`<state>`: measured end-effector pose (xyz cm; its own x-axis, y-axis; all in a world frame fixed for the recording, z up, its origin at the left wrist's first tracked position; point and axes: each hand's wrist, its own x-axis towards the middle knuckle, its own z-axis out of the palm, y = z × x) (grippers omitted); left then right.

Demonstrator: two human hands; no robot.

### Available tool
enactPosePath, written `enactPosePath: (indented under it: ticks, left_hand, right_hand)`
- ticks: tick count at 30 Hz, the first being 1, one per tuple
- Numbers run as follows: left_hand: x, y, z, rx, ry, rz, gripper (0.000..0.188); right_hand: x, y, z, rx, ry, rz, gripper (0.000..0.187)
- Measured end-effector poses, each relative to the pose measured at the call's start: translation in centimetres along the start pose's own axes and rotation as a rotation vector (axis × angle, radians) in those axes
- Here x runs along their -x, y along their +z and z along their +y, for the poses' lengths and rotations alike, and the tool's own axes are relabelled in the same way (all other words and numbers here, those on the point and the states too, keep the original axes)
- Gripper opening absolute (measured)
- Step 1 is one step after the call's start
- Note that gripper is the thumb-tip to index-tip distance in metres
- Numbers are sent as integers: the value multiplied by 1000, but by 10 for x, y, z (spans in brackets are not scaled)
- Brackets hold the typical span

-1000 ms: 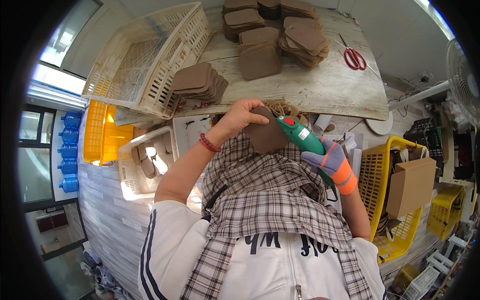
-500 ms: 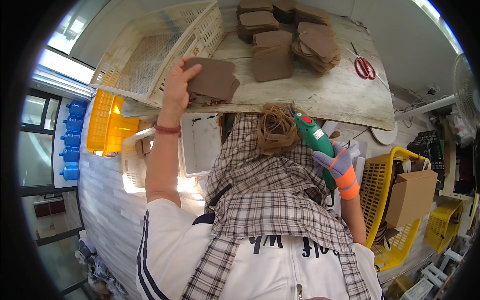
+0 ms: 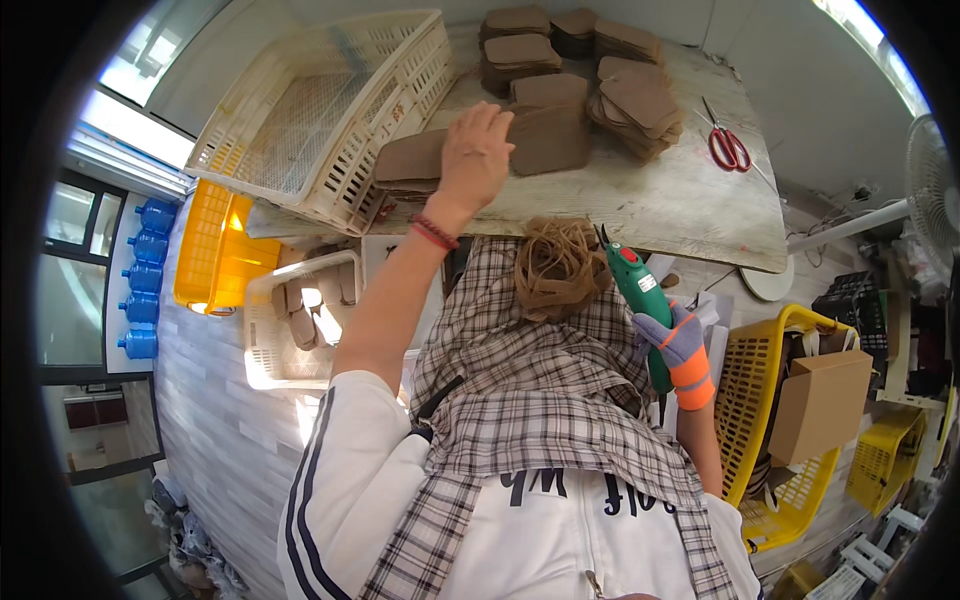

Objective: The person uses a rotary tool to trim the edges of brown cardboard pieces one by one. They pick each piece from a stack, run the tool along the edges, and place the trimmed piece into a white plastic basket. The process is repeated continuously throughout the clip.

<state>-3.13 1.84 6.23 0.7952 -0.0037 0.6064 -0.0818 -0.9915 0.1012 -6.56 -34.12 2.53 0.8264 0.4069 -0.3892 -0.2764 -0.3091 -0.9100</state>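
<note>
Green plastic fills the right hand [image 3: 676, 347]: its gloved fingers are closed round the handheld power tool [image 3: 638, 283], whose tip points toward the table's front edge. The bare left hand [image 3: 476, 155] is over the table, fingers partly extended, beside a brown panel [image 3: 555, 142]; whether it grips the panel cannot be told. Brown strips [image 3: 560, 270] lie tangled against the plaid apron [image 3: 545, 430]. The worn wooden table [image 3: 655, 205] bears panel stacks [image 3: 637, 108] and red-handled scissors [image 3: 728, 150]; a white crate [image 3: 400, 100] stands at its left end, a yellow crate [image 3: 745, 405] right of the person.
</note>
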Motion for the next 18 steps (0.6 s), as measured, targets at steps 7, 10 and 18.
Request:
enactPosePath:
  ticks: [7,10,18]
  left_hand:
    - [13,87,9,-8,-225,-24,53]
    - [19,92,16,77,-369,-15,53]
    - [32,83,26,608,-853,-163,40]
  right_hand:
    - [7,0,-2,-37,4,-3,35]
    - [5,-1,3,-90,31,-6,34]
    - [-5,5,1,-121,11,2,36]
